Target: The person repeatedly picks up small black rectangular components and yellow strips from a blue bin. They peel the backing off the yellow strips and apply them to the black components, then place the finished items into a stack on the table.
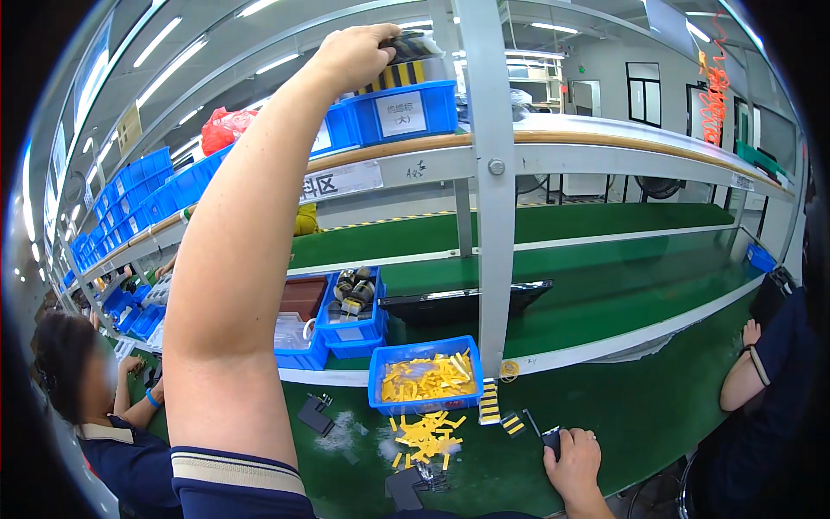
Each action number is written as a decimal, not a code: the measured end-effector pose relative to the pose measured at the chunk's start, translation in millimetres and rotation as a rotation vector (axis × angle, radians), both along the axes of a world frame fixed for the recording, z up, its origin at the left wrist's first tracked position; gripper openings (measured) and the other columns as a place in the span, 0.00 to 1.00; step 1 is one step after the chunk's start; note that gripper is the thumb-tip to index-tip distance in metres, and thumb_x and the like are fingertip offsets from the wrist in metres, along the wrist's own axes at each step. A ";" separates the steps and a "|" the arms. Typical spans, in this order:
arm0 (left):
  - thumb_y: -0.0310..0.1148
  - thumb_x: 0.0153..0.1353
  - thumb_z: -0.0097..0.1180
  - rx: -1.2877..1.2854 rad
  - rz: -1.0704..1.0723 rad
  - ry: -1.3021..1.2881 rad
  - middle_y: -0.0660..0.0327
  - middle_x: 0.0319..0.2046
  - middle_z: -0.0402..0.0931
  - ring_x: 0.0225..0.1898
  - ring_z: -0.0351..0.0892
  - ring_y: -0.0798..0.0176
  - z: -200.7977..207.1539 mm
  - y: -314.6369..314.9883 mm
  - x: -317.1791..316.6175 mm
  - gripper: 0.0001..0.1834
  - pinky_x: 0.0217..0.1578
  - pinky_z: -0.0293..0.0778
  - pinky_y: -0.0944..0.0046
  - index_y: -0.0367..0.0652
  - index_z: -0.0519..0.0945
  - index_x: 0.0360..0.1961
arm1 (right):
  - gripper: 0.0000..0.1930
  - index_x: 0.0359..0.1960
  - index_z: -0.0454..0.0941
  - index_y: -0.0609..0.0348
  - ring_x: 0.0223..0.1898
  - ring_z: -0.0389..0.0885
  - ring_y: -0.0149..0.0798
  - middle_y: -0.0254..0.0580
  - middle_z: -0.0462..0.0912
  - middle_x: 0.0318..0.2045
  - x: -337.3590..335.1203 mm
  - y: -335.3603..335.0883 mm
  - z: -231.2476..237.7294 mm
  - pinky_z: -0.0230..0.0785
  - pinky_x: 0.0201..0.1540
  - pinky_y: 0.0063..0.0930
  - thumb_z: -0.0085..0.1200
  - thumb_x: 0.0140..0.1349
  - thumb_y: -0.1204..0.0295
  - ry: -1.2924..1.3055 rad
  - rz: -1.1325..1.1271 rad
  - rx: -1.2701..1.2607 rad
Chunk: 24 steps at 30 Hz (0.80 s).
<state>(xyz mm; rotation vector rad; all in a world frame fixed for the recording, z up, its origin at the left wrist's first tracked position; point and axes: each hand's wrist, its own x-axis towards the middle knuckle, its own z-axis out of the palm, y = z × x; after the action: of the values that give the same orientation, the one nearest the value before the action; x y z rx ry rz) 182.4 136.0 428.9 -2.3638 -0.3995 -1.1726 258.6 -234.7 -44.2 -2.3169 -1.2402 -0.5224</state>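
My left hand (359, 56) is raised to the upper shelf. Its fingers close on a dark, plastic-wrapped packet (412, 45) above a labelled blue bin (437, 112) with black-and-yellow striped pieces (399, 78) standing in it. Low on the green bench, my right hand (575, 460) grips a small black device (551, 439) with a thin rod sticking up from it; the fingers partly hide it. Left of that hand lie a striped black-and-yellow strip (489, 403) and a shorter striped piece (513, 424). Nearby is a loose pile of yellow strips (427, 437).
A blue bin (378, 406) of yellow pieces stands against the grey post (486, 190). Black flat parts (316, 417) lie on the bench, and blue bins (353, 324) with rolls stand behind. Co-workers sit at left (121, 441) and right (765, 389).
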 end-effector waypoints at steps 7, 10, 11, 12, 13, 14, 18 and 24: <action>0.42 0.58 0.56 -0.361 -0.151 0.070 0.50 0.46 0.77 0.48 0.76 0.55 23.7 -0.5 -2.5 0.23 0.52 0.70 0.58 0.43 0.76 0.53 | 0.20 0.36 0.77 0.64 0.37 0.73 0.48 0.47 0.75 0.34 -0.2 -1.0 0.9 0.66 0.38 0.41 0.62 0.41 0.66 0.037 0.008 0.008; 0.42 0.57 0.57 -0.297 -0.060 0.096 0.50 0.44 0.78 0.46 0.77 0.55 23.8 -4.5 0.6 0.23 0.50 0.71 0.58 0.44 0.76 0.52 | 0.20 0.36 0.77 0.65 0.38 0.73 0.49 0.46 0.76 0.34 -0.8 -2.4 1.8 0.67 0.41 0.40 0.63 0.40 0.67 0.069 -0.002 0.010; 0.42 0.57 0.57 -0.282 -0.064 0.094 0.51 0.44 0.78 0.46 0.77 0.55 24.3 -3.0 1.9 0.23 0.50 0.71 0.59 0.45 0.77 0.52 | 0.20 0.36 0.77 0.65 0.38 0.73 0.48 0.46 0.76 0.34 -0.3 -2.5 0.8 0.67 0.40 0.40 0.63 0.40 0.67 0.064 -0.003 0.018; 0.42 0.57 0.58 -0.267 -0.064 0.092 0.51 0.43 0.78 0.46 0.78 0.55 26.0 -2.2 1.4 0.22 0.49 0.71 0.59 0.45 0.77 0.52 | 0.20 0.36 0.78 0.65 0.38 0.73 0.48 0.46 0.76 0.34 0.3 -2.4 0.2 0.67 0.40 0.40 0.63 0.40 0.67 0.061 0.000 0.028; 0.42 0.57 0.58 -0.252 -0.063 0.091 0.51 0.43 0.78 0.45 0.78 0.55 26.8 -1.4 1.2 0.22 0.49 0.72 0.59 0.45 0.77 0.51 | 0.20 0.36 0.78 0.65 0.38 0.73 0.48 0.46 0.76 0.34 0.2 -2.3 0.7 0.67 0.40 0.40 0.63 0.40 0.67 0.066 0.002 0.026; 0.41 0.56 0.58 -0.237 -0.081 0.085 0.51 0.42 0.79 0.43 0.79 0.55 28.3 -0.6 0.4 0.22 0.48 0.72 0.60 0.45 0.78 0.51 | 0.20 0.36 0.78 0.65 0.38 0.73 0.48 0.46 0.76 0.34 -0.5 -2.1 1.9 0.67 0.40 0.40 0.63 0.40 0.68 0.072 0.006 0.024; 0.35 0.55 0.59 -0.156 -0.071 -0.031 0.53 0.38 0.80 0.40 0.80 0.56 27.6 -4.7 -4.1 0.16 0.47 0.73 0.61 0.46 0.80 0.46 | 0.20 0.36 0.78 0.65 0.38 0.73 0.48 0.46 0.76 0.34 -1.0 -2.1 3.2 0.67 0.40 0.40 0.63 0.40 0.68 0.082 0.008 0.020; 0.23 0.53 0.55 0.258 -0.483 -0.256 0.52 0.31 0.79 0.34 0.79 0.54 -7.1 -85.3 -33.5 0.09 0.37 0.72 0.63 0.36 0.80 0.36 | 0.18 0.35 0.77 0.64 0.38 0.73 0.49 0.46 0.76 0.35 -0.5 -4.5 4.4 0.67 0.41 0.40 0.63 0.40 0.70 0.079 -0.003 0.048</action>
<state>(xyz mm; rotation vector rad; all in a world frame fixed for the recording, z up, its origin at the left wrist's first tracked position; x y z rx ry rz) 148.9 50.7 421.8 -2.1461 0.2511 -1.6395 258.1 -239.1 -39.7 -2.2771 -1.1756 -0.4523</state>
